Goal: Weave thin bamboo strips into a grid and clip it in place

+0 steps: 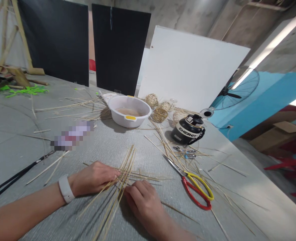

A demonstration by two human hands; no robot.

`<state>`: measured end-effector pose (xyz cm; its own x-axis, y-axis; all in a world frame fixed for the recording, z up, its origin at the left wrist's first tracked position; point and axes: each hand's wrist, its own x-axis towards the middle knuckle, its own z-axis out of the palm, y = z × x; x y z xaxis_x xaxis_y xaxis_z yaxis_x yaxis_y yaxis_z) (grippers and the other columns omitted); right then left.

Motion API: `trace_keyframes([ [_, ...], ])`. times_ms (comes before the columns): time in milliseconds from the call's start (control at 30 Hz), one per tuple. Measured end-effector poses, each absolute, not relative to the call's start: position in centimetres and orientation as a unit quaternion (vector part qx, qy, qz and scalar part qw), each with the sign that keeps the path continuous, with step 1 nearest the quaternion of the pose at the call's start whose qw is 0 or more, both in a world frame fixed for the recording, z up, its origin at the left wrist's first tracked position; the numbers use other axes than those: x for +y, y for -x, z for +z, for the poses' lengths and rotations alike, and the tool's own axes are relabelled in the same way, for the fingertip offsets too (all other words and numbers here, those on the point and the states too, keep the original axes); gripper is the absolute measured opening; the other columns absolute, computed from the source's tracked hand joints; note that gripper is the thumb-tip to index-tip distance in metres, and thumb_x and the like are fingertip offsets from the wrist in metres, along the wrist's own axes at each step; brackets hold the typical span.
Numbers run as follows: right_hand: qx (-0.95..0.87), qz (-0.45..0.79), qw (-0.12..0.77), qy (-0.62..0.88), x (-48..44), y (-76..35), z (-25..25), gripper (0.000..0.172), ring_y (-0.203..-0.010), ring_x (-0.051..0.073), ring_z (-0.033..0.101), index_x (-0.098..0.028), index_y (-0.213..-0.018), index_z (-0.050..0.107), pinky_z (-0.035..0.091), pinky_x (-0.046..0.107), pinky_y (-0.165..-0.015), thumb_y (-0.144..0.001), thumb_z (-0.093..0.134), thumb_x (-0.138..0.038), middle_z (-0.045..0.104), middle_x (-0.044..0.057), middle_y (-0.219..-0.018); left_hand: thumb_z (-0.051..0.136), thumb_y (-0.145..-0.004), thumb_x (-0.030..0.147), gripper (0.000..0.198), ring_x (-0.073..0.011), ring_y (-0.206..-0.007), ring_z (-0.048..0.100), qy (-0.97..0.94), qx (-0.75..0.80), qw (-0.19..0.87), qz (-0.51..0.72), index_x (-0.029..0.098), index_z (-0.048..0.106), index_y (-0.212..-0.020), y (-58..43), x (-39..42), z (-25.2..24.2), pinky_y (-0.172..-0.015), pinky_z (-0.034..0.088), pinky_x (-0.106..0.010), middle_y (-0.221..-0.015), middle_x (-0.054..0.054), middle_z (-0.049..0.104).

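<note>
Thin bamboo strips (pixel 128 166) cross one another in a loose weave on the grey table in front of me. My left hand (pixel 97 177), with a white band on its wrist, pinches the strips at the left of the crossing. On the near right side, my right hand (pixel 145 202) has its fingers closed on strips at the crossing's lower edge. Its fingertips are partly hidden. To the right of that hand lie scissors (pixel 197 187) with one yellow and one red handle, blades partly apart.
A white basin (pixel 130 122) of water stands beyond, beside small woven bamboo balls (pixel 160 114) and a black bottle (pixel 185 130). Small metal clippers (pixel 184 151) and loose strips (pixel 225 190) lie at right. A blurred-out card (pixel 71 135) on a black lanyard (pixel 19 174) is at left.
</note>
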<state>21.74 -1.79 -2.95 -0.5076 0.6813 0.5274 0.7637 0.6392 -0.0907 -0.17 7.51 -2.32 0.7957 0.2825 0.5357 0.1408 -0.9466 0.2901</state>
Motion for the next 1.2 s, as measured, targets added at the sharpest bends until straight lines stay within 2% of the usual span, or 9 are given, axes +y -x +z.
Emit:
trace_keyframes([
  [100, -0.862, -0.054, 0.272, 0.424, -1.9, -21.8, -2.9, 0.012, -0.063, 0.015, 0.052, -0.018, -0.086, 0.058, 0.04, 0.026, -0.059, -0.093, 0.049, -0.014, 0.061, 0.002, -0.071, 0.046, -0.095, 0.016, 0.015, -0.0181, -0.094, 0.071, -0.945, 0.077, 0.111, 0.299, 0.014, 0.059, -0.1, 0.3, 7.6, -2.0, -0.084, 0.057, -0.025, -0.1, -0.01, 0.075],
  [267, -0.862, -0.033, 0.293, 0.413, -1.6, -22.1, -2.9, 0.018, -0.064, 0.015, 0.053, -0.018, -0.088, 0.058, 0.041, 0.027, -0.061, -0.098, 0.043, -0.018, 0.061, 0.003, -0.073, 0.046, -0.095, 0.013, 0.016, -0.0194, -0.095, 0.071, -0.952, 0.078, 0.089, 0.281, 0.013, 0.059, -0.105, 0.5, 7.7, -2.1, -0.085, 0.058, -0.028, -0.103, -0.01, 0.075],
  [467, -0.866, -0.026, 0.289, 0.407, -1.4, -22.4, -3.3, 0.007, -0.069, 0.016, 0.055, -0.018, -0.089, 0.056, 0.043, 0.027, -0.066, -0.094, 0.051, -0.017, 0.061, 0.002, -0.077, 0.046, -0.096, 0.018, 0.015, -0.018, -0.093, 0.072, -0.956, 0.085, 0.107, 0.26, 0.014, 0.06, -0.098, 0.2, 7.6, -2.0, -0.084, 0.057, -0.026, -0.102, -0.009, 0.075],
  [700, -0.894, -0.059, 0.243, 0.372, -1.2, -22.8, -1.7, 0.007, -0.068, 0.016, 0.053, -0.017, -0.09, 0.053, 0.041, 0.028, -0.064, -0.094, 0.049, -0.013, 0.06, 0.002, -0.075, 0.045, -0.096, 0.023, 0.019, -0.0175, -0.092, 0.072, -0.964, 0.084, 0.085, 0.238, 0.017, 0.057, -0.11, 0.2, 7.5, -2.5, -0.082, 0.056, -0.026, -0.103, -0.007, 0.075],
  [833, -0.911, -0.071, 0.221, 0.34, -0.9, -22.8, -1.4, 0.015, -0.069, 0.016, 0.053, -0.016, -0.088, 0.055, 0.041, 0.03, -0.066, -0.096, 0.043, -0.014, 0.061, 0.003, -0.074, 0.046, -0.096, 0.024, 0.018, -0.0178, -0.092, 0.071, -0.965, 0.077, 0.098, 0.23, 0.016, 0.056, -0.109, 0.0, 7.3, -2.3, -0.08, 0.055, -0.027, -0.103, -0.008, 0.074],
  [933, -0.917, -0.076, 0.205, 0.333, -0.8, -22.7, -1.5, 0.014, -0.07, 0.017, 0.053, -0.016, -0.087, 0.056, 0.04, 0.03, -0.067, -0.096, 0.045, -0.015, 0.061, 0.003, -0.075, 0.049, -0.092, 0.021, 0.015, -0.018, -0.089, 0.071, -0.963, 0.079, 0.115, 0.232, 0.017, 0.058, -0.104, -0.2, 7.1, -2.0, -0.078, 0.055, -0.026, -0.099, -0.007, 0.074],
  [1067, -0.92, -0.092, 0.143, 0.354, -0.7, -22.9, -0.8, 0.015, -0.061, 0.015, 0.052, -0.018, -0.076, 0.055, 0.034, 0.031, -0.058, -0.091, 0.055, -0.021, 0.06, 0.0, -0.069, 0.049, -0.087, 0.014, 0.017, -0.0186, -0.085, 0.07, -0.961, 0.074, 0.107, 0.243, 0.018, 0.058, -0.101, -0.5, 6.8, -1.8, -0.074, 0.055, -0.027, -0.096, -0.008, 0.073],
  [1200, -0.916, -0.096, 0.074, 0.383, -1.0, -23.6, 0.5, 0.017, -0.052, 0.014, 0.05, -0.02, -0.07, 0.052, 0.028, 0.032, -0.054, -0.084, 0.06, -0.016, 0.059, -0.002, -0.062, 0.048, -0.086, 0.013, 0.019, -0.0181, -0.083, 0.07, -0.961, 0.074, 0.097, 0.25, 0.017, 0.057, -0.102, -0.6, 6.7, -1.7, -0.072, 0.055, -0.026, -0.095, -0.008, 0.073],
])
